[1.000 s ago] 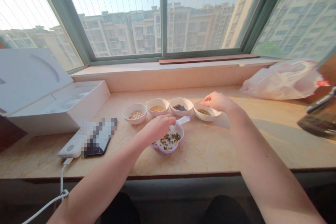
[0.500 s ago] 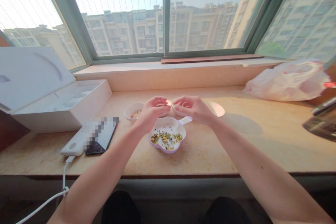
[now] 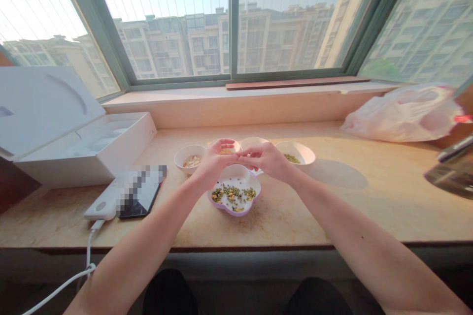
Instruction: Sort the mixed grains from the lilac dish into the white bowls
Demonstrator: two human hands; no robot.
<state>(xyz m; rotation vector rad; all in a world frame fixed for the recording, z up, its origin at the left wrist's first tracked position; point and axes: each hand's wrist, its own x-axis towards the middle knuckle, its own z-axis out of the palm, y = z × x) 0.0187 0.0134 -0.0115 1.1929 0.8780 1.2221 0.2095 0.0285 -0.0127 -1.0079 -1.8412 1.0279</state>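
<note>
White inside and lilac outside, the lobed dish (image 3: 236,212) of mixed seeds (image 3: 233,191) sat on the worktop (image 3: 369,221), just nearer the body than the left hand (image 3: 214,161) and right hand (image 3: 268,158). Their fingertips met; whether they pinched anything, I could not tell. One bowl of green seeds (image 3: 306,153) stood just right of the right hand, one bowl of pale pieces (image 3: 187,150) left of the left hand.

Stretching as a pale, mottled countertop (image 3: 388,211) with a dark front edge (image 3: 258,248). Carrying an open white box (image 3: 84,162) on the left, with a white device (image 3: 99,209) and a phone (image 3: 138,207) just in front. Supporting four white bowls (image 3: 307,152) in a row and, nearer the edge, a lilac-sided dish (image 3: 237,212). Bearing a plastic bag (image 3: 406,118) and a partly visible dark object (image 3: 449,177) on the right.
</note>
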